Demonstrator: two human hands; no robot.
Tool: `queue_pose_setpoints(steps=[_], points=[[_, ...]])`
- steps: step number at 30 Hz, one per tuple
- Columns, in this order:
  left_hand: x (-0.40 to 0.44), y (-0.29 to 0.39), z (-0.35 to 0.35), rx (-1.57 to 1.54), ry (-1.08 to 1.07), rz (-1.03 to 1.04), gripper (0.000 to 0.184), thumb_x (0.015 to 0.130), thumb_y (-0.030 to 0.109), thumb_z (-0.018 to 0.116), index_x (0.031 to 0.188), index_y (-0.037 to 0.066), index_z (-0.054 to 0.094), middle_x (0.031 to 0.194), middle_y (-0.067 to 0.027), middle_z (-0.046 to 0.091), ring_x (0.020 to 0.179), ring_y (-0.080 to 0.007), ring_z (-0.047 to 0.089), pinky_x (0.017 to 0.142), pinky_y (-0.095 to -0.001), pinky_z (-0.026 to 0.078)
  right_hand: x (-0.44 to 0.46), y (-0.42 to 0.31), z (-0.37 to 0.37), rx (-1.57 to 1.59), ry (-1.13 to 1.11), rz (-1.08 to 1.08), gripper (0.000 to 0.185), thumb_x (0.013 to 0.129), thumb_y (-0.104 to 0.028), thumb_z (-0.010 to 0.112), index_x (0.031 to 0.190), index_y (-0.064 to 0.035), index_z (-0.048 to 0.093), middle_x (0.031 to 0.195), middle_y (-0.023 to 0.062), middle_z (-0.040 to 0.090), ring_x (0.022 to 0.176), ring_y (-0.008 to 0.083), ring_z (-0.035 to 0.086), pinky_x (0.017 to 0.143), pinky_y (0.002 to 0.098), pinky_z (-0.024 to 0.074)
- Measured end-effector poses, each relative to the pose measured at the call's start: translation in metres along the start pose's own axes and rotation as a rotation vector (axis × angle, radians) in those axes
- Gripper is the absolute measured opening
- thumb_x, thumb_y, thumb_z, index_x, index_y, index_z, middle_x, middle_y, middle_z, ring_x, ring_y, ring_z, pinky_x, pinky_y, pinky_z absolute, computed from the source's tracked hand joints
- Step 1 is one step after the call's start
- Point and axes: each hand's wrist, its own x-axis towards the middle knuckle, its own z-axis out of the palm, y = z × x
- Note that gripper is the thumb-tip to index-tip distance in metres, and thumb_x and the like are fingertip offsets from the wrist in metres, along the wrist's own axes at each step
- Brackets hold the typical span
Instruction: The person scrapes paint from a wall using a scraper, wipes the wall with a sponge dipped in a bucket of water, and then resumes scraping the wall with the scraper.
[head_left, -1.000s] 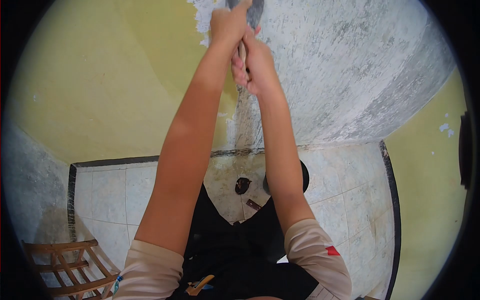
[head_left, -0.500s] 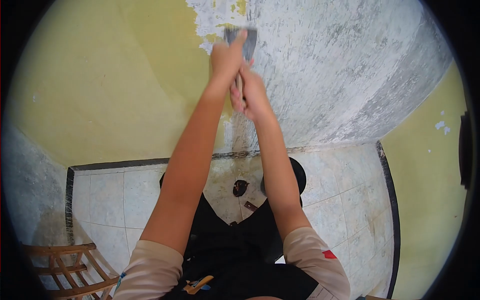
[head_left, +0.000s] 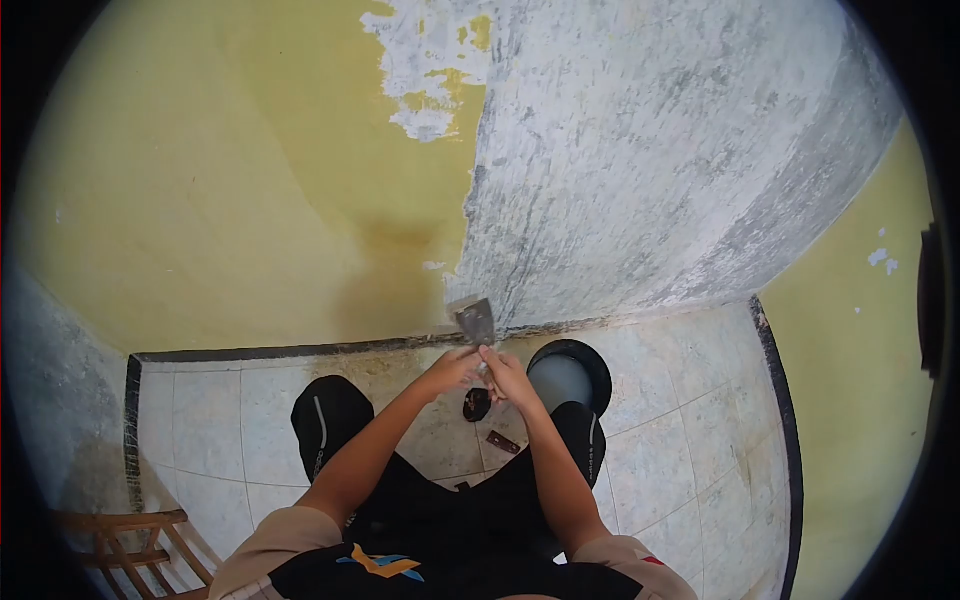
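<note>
A scraper (head_left: 474, 320) with a wide grey metal blade points up toward the wall, its blade over the dark strip at the wall's foot. My left hand (head_left: 455, 369) is closed near the base of the blade. Just to its right, my right hand (head_left: 506, 377) is wrapped round the handle, which the fingers mostly hide. Yellow paint (head_left: 300, 180) covers the wall's left part, with a ragged edge against the bare grey-white part (head_left: 620, 170). White patches (head_left: 425, 122) show in the yellow near the top.
A black bucket (head_left: 600, 370) with greyish contents stands by my right knee. On the tiled floor (head_left: 210, 420) lie a dark lump (head_left: 476, 404) and a small brown piece (head_left: 503, 442). A wooden rack (head_left: 130, 550) stands at the lower left.
Both hands and the scraper have come down from high on the wall to its foot. My knees and the whole bucket have come into sight.
</note>
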Motion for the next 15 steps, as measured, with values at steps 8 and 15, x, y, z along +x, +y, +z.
queue_pose_setpoints(steps=[8,15], points=[[-0.006,-0.021,-0.023,1.464,-0.225,0.081,0.064,0.083,0.056,0.074,0.123,0.005,0.074,0.114,-0.0201,0.075,0.109,-0.0369,0.071,0.094,-0.0444,0.055,0.039,0.029,-0.02,-0.615,0.374,-0.273,0.06,0.102,-0.054,0.061,0.089,0.0043,0.064,0.067,0.0222,0.063,0.063,0.0377,0.068,0.06,0.0463,0.0501],[0.011,-0.022,-0.01,1.278,-0.444,0.144,0.066,0.086,0.055,0.072,0.133,0.008,0.069,0.123,-0.0233,0.071,0.115,-0.0409,0.068,0.096,-0.0483,0.054,0.035,0.025,-0.007,-0.64,0.348,-0.444,0.055,0.103,-0.047,0.062,0.1,0.0082,0.065,0.08,0.0314,0.066,0.077,0.0481,0.068,0.067,0.0484,0.05]])
